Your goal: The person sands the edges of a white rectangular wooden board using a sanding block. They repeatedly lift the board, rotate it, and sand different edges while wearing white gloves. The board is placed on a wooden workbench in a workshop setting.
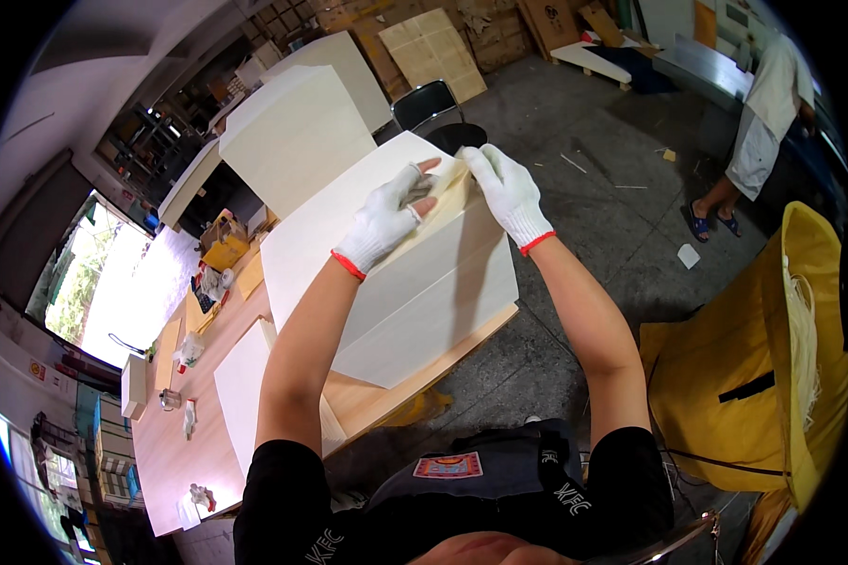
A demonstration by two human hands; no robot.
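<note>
A large white box-shaped piece (325, 221) rests on the wooden table, with a seam running along its near side. Along its upper edge lies a pale yellow, slightly see-through strip (450, 200). My left hand (386, 218), in a white glove with bare thumb and fingertip showing, lies over the strip with thumb and finger apart. At the strip's far right end, my right hand (507, 193), also in a white glove, has its fingers closed on the strip. Its fingertips are partly hidden.
The wooden table (221, 367) carries white boards, a metal cup (170, 399) and a cardboard box (224, 243). Beyond stand another white block (297, 132) and a black chair (429, 105). A yellow bag (716, 377) stands at right; a person (763, 132) is at far right.
</note>
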